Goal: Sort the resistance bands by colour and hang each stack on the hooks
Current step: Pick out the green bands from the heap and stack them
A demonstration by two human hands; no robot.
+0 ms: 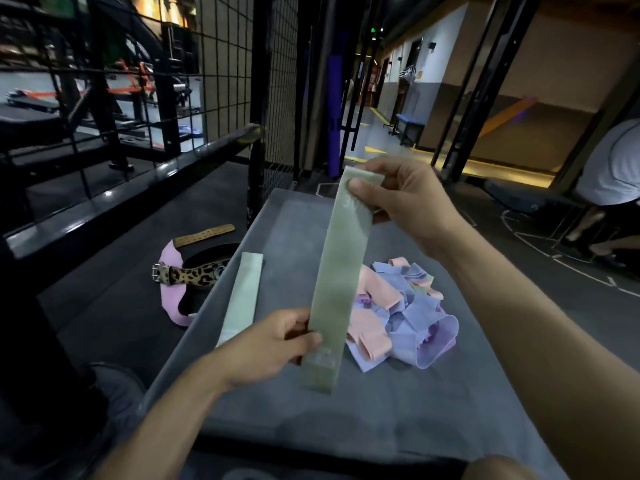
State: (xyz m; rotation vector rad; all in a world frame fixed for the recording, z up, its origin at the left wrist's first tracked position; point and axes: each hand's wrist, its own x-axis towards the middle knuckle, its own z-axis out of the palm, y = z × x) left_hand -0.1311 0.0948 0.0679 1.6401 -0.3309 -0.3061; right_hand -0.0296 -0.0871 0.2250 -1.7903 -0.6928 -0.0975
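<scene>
I hold a pale green resistance band (337, 271) stretched flat above the grey bench top (398, 410). My right hand (408, 202) pinches its far end, and my left hand (273, 344) pinches it near the close end. A second pale green band (242, 299) lies flat along the bench's left edge. To the right, under the held band, sits a tangled pile of pink, blue and lilac bands (401, 317).
A pink weightlifting belt with a leopard-print strap (187, 275) lies on the dark floor left of the bench. A black wire-grid rack (221, 74) stands behind. A person in a white shirt (613, 168) sits at the far right.
</scene>
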